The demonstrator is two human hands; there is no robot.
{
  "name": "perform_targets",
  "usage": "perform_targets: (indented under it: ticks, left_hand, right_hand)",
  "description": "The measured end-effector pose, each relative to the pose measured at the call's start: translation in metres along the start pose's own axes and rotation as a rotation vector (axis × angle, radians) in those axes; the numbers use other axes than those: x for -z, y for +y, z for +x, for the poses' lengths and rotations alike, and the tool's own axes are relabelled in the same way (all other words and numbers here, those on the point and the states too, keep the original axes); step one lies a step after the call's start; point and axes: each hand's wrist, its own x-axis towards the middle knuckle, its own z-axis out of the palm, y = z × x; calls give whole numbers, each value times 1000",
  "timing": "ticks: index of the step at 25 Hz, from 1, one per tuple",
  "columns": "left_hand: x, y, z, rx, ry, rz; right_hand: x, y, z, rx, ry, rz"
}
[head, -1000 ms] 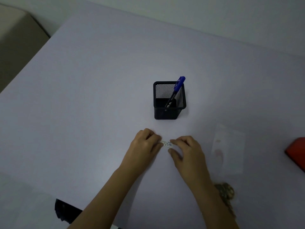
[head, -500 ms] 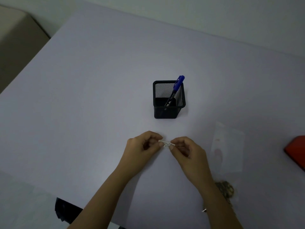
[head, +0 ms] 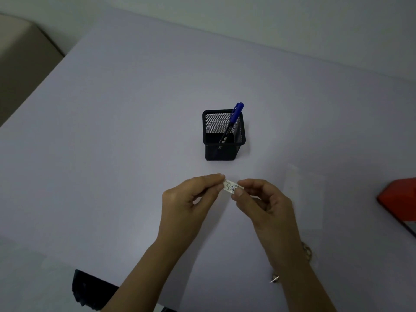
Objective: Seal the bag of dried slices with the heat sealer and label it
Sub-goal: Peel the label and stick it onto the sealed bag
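1. White paper, marked with small handwriting: this is the label (head: 231, 186), and you hold it in the air at the centre of the frame, above the tabletop (head: 135, 109).
2. Your left hand (head: 186, 206) pinches the label's left end between thumb and forefinger, the other fingers curled loosely beneath.
3. Your right hand (head: 267, 203) pinches the right end the same way, so both hands are narrow and closed on the one strip.
4. The step looks like readying the label for sticking, perhaps freeing its backing; whether any backing is there is too small to tell.
5. Grip by the very edges, so the sticky face does not fold onto itself or your fingertips.
6. The clear bag (head: 306, 194) lies flat, right of centre, just beside your right hand. A brownish cluster, likely the slices, shows at its lower end by your wrist.
7. Aim for a flat, bare patch of film, lay one end down first, then smooth across.
8. Whether the bag is sealed cannot be told. The red device (head: 396, 199) at the right edge, likely the sealer, sits apart from it.
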Motion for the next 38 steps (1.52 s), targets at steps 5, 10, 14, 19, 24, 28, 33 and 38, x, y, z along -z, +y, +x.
perform_targets:
  ticks: [5,10,14,19,24,28,33,38]
  left_hand:
    - [-3,4,-1,12,29,-13]
    - [-6,0,0,-14,39,21]
    - [-7,-4,0,-82,23,60]
    - [-6,-13,0,-103,11,66]
    - [-1,-13,1,61,-3,-64]
    - [3,-17,0,209,34,-158]
    - [5,-21,-4,298,66,-108]
    - [-3,-9,-5,368,95,-165]
  right_hand:
    - [1,-4,-3,43,3,-17]
    - [0,1,0,72,13,-72]
    - [-2,5,2,119,37,-135]
    - [-3,11,10,92,32,-119]
    - [-7,17,15,47,-47,-31]
    - [-11,30,24,23,-111,-58]
    - [-22,55,30,198,-153,-602]
    - [-11,55,23,302,-127,-839]
